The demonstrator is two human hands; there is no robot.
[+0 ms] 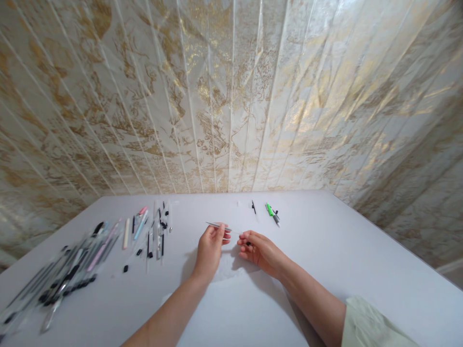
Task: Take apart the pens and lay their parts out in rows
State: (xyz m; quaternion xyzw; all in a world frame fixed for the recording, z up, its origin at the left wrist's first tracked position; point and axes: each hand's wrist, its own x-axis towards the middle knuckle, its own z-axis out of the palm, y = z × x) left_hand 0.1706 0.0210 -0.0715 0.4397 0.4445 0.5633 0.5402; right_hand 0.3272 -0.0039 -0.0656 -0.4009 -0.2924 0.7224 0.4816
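Observation:
My left hand (212,246) pinches a thin, pointed grey pen refill (216,225) between thumb and fingers, its tip sticking out to the left. From there a pale, narrow length runs right to my right hand (258,248), whose thumb and fingertips close on its end. A small black piece (248,243), perhaps a pen cap, shows among the curled fingers of my right hand. Both hands are above the white table near its middle. Beyond them lie a green and grey pen (269,210) and a small black pen part (253,207).
A large pile of pens (72,270) covers the left of the table (361,250). Between it and my hands are loose clear barrels, refills and black caps (126,268), plus a cream pen (126,233) and a blue one (140,229). A patterned gold curtain (217,96) hangs behind.

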